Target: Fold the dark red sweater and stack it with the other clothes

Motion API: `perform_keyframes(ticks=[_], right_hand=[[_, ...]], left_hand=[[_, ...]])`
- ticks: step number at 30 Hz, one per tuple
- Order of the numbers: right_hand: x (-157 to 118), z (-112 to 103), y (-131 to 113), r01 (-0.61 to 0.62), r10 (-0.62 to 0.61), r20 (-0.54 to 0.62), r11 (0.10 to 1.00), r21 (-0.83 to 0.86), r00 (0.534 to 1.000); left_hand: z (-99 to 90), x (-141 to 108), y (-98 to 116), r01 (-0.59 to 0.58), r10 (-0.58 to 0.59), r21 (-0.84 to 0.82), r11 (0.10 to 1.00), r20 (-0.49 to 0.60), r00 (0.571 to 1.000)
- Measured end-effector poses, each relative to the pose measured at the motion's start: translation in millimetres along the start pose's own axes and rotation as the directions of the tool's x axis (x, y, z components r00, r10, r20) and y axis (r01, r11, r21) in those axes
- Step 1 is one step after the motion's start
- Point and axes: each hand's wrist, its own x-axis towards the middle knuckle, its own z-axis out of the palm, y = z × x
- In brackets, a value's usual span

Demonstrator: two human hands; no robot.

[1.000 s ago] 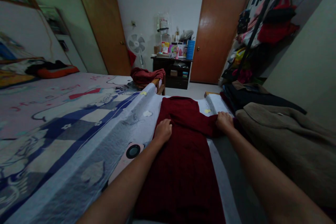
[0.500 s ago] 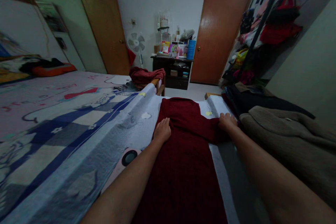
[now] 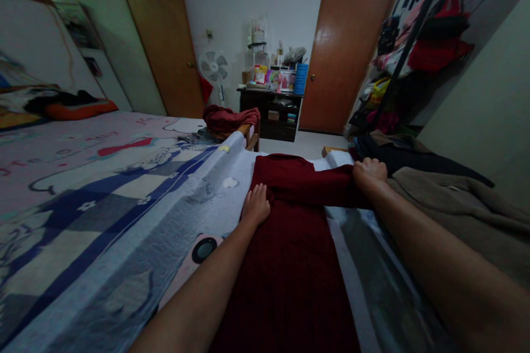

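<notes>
A dark red long-sleeved garment (image 3: 290,265) lies lengthwise on the bed in front of me, its collar end away from me. My left hand (image 3: 256,204) rests on its left edge near the shoulder, fingers stretched forward and pressing on the cloth. Out to the right, my right hand (image 3: 370,172) is closed on the end of the sleeve (image 3: 331,185), which runs straight sideways from the garment. My fingertips there are partly hidden. Beside my left forearm lies a pink phone-like object (image 3: 202,248) with a dark round part, partly covered by the arm.
On the right, a brown-grey coat (image 3: 447,198) and dark folded clothes (image 3: 422,160) are piled. A patterned blanket (image 3: 136,187) covers the bed's left side. A reddish cloth (image 3: 229,120) sits on the bed's far wooden end. Beyond stand a fan (image 3: 215,69) and a dark cabinet (image 3: 271,116).
My right hand has moved farther away and slightly right with the sleeve, which now lies higher and straighter. More of the surface below the sleeve shows. My left hand has stayed almost still.
</notes>
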Motion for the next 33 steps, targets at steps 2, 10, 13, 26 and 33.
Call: perform_keyframes(ticks=[2,10,13,26,33], right_hand=[[4,2,4,-0.011,0.011,-0.027,1.0,-0.005,1.0],[-18,27,-62,0.132,-0.12,-0.082,0.976,0.172,0.989],[-34,32,-118,0.306,-0.323,-0.033,0.854,0.421,0.946],[-72,87,-190,0.243,-0.259,-0.057,0.779,0.578,0.964],[-69,87,-191,0.235,-0.26,-0.05,0.754,0.613,0.964]], left_hand=[[0.0,0,-1,-0.039,0.038,0.014,0.999,0.043,0.998],[2.6,0,-2,-0.059,0.053,0.064,0.996,0.084,0.995],[6.0,1,-3,-0.062,0.058,0.07,0.996,0.064,0.996],[1.8,10,-4,-0.032,0.028,0.044,0.999,0.084,0.996],[5.2,65,-19,-0.01,0.009,0.046,0.999,0.028,1.0]])
